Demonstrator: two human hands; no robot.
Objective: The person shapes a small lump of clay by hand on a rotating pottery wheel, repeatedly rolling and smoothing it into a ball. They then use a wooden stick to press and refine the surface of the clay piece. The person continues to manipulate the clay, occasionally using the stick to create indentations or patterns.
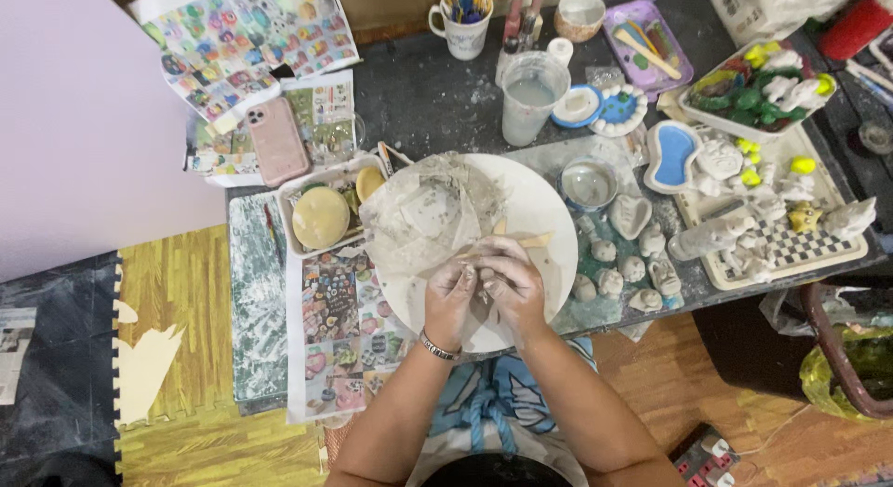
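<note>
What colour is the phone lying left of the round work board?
Pink; the phone shows best in the head view, beside the printed sheets.

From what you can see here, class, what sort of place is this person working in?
Probably a home pottery or clay-craft corner: clay-smeared hands work over a round white board, unpainted figurines nearby, and a mug of brushes.

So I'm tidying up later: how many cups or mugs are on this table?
2. A white mug full of brushes stands at the table's far edge, and a clear plastic cup of cloudy water stands just right of it, nearer the round board. Clutter may hide others.
</note>
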